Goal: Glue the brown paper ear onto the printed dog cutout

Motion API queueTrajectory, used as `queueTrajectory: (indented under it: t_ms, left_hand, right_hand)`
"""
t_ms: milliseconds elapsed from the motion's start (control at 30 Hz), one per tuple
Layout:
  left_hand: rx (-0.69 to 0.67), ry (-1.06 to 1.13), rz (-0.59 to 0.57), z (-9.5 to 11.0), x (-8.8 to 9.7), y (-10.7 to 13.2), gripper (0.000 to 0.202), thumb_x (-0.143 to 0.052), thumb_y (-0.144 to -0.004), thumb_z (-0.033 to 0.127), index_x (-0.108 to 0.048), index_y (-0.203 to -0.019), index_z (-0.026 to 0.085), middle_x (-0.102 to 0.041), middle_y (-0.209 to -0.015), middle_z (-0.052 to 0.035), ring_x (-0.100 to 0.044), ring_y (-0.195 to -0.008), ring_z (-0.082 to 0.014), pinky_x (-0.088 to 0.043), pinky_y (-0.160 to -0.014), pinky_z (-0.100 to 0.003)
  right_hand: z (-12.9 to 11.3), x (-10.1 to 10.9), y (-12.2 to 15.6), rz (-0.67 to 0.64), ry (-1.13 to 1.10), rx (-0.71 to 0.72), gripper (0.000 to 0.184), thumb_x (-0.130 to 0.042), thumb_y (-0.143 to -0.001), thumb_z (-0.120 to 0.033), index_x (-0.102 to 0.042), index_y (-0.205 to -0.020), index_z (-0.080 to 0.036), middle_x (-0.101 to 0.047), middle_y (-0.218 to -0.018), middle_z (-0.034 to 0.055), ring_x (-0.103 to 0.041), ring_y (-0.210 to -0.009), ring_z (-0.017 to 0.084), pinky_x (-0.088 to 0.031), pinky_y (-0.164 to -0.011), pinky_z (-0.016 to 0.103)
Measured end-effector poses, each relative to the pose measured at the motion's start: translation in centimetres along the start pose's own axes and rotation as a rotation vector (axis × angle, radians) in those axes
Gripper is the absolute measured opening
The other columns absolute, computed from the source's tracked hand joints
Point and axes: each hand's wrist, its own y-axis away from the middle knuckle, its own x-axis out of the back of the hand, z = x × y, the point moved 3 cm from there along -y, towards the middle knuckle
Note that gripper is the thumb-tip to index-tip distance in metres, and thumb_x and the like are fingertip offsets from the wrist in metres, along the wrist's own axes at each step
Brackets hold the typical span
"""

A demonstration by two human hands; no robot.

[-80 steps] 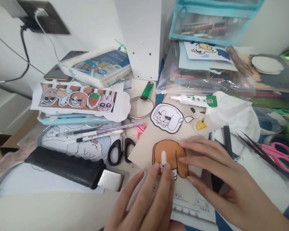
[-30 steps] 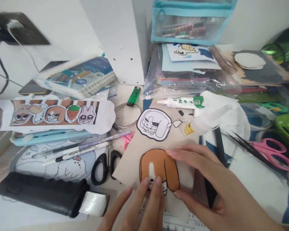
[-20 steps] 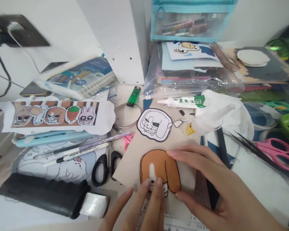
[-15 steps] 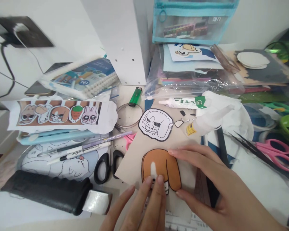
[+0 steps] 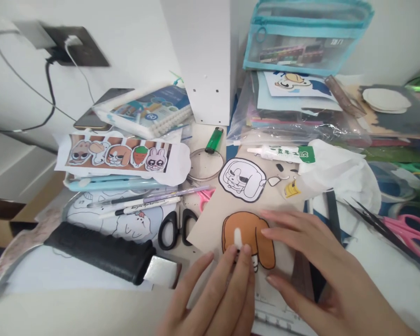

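Observation:
A brown dog cutout [image 5: 248, 232] with a white stripe on its face lies on a beige sheet [image 5: 215, 212]. My left hand [image 5: 217, 298] reaches up from the bottom edge, fingers stretched out, two fingertips pressing the cutout's lower face. My right hand [image 5: 322, 270] lies flat on the cutout's right side, fingers spread, forefinger along its top edge. Neither hand holds anything. A black-and-white dog outline cutout [image 5: 242, 179] sits just above.
Black scissors [image 5: 177, 226], pens [image 5: 145, 200] and a black case [image 5: 101, 252] lie to the left. A glue tube [image 5: 283, 153], white tissue [image 5: 336, 172], black tweezers [image 5: 367, 217] and pink scissors [image 5: 409, 231] are on the right. A green lighter [image 5: 213, 139] and sticker strip [image 5: 121, 156] sit behind.
Both hands stay pressed on the brown cutout. The view has swung, so everything sits a little further right in the picture than half a second ago.

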Motion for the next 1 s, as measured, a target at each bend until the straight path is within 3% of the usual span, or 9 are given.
queueTrajectory:
  t_ms: [167,333,667,1000]
  left_hand:
    - [0.023,0.004,0.016,-0.1,-0.1,0.0,0.041,-0.033,-0.098,0.035,-0.065,-0.112,0.015,-0.063,-0.125,-0.0046,-0.051,-0.12,-0.0196,-0.02,-0.117,-0.04]
    - [0.106,0.011,0.031,0.1,0.1,0.6,0.043,-0.033,-0.097,0.04,-0.064,-0.115,0.016,-0.063,-0.122,-0.0098,-0.051,-0.121,-0.0235,-0.027,-0.112,-0.04]
    - [0.14,0.013,0.023,0.1,-0.1,0.6,0.04,-0.028,-0.097,0.022,-0.065,-0.112,0.02,-0.064,-0.119,-0.0092,-0.052,-0.12,-0.0235,-0.031,-0.107,-0.04]
    - [0.157,0.011,0.058,0.2,-0.1,1.0,0.038,-0.03,-0.097,0.023,-0.066,-0.108,0.02,-0.064,-0.117,-0.0093,-0.051,-0.122,-0.0238,-0.032,-0.108,-0.04]
  right_hand:
    - [-0.3,-0.3,0.3,-0.057,0.044,0.1,0.039,-0.059,-0.081,-0.023,-0.054,-0.12,-0.028,-0.051,-0.138,0.0012,-0.04,-0.13,0.022,-0.046,-0.1,0.039]
    - [-0.3,-0.5,0.1,-0.061,0.056,0.122,0.041,-0.06,-0.08,-0.021,-0.055,-0.12,-0.026,-0.05,-0.138,0.0024,-0.038,-0.13,0.022,-0.045,-0.101,0.037]
    - [-0.3,-0.5,0.3,-0.027,0.082,0.118,0.034,-0.056,-0.084,-0.023,-0.055,-0.118,-0.023,-0.054,-0.135,0.002,-0.041,-0.129,0.017,-0.041,-0.104,0.03]
    - [-0.2,-0.6,0.0,-0.046,0.057,0.084,0.032,-0.056,-0.085,-0.024,-0.055,-0.117,-0.025,-0.053,-0.136,-0.0013,-0.039,-0.131,0.014,-0.037,-0.107,0.024]
